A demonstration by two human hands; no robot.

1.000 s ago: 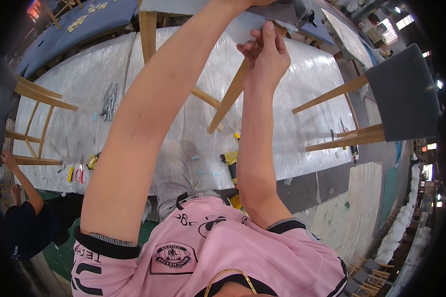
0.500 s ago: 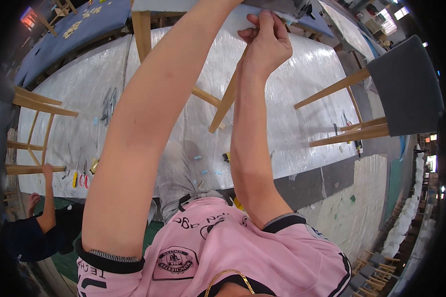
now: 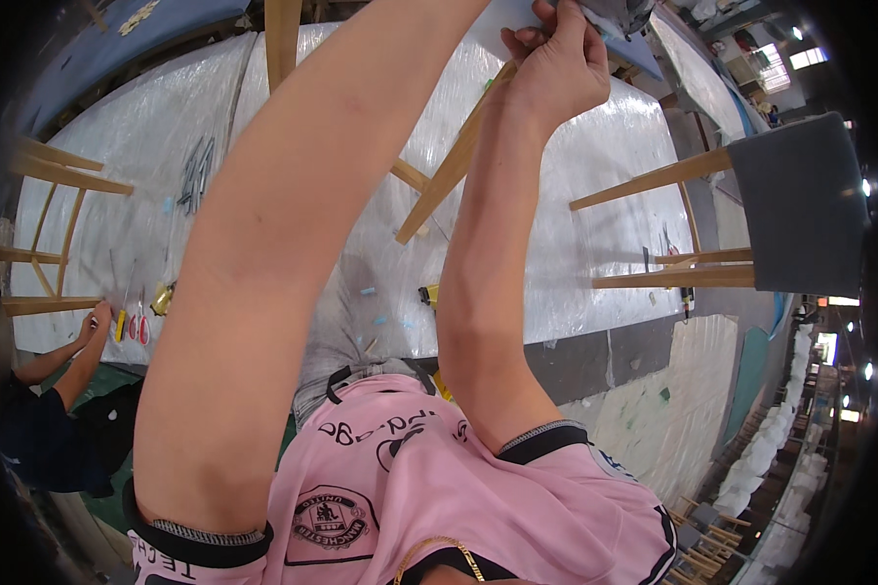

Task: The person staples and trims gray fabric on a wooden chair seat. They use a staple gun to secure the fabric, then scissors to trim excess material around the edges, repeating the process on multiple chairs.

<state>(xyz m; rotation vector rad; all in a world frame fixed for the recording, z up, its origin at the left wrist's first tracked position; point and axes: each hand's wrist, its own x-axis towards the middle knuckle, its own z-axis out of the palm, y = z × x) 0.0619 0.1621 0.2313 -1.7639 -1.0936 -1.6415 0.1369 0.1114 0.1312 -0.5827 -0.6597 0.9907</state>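
Note:
My right hand [image 3: 561, 73] is raised at the top of the view, its fingers curled together beside grey material [image 3: 617, 18]. What they pinch, if anything, is hidden. My left forearm [image 3: 400, 58] reaches up and out past the top edge, so the left hand does not show. Under my arms stands a wooden chair frame; one leg [image 3: 439, 185] slants down beside my right forearm, and another leg [image 3: 282, 44] is upright to the left of my left forearm.
A plastic-covered worktable [image 3: 566, 244] spreads below. A grey-seated chair [image 3: 800, 205] lies tipped at right, another wooden chair frame [image 3: 63, 210] at left. Scissors [image 3: 143, 330], a yellow tape measure [image 3: 429, 294] and metal rods [image 3: 197, 175] lie about. A co-worker [image 3: 63, 409] works at lower left.
My right hand has risen slightly toward the top right, fingers still curled. The left arm has reached further up. The co-worker's hands have shifted by the chair leg at left.

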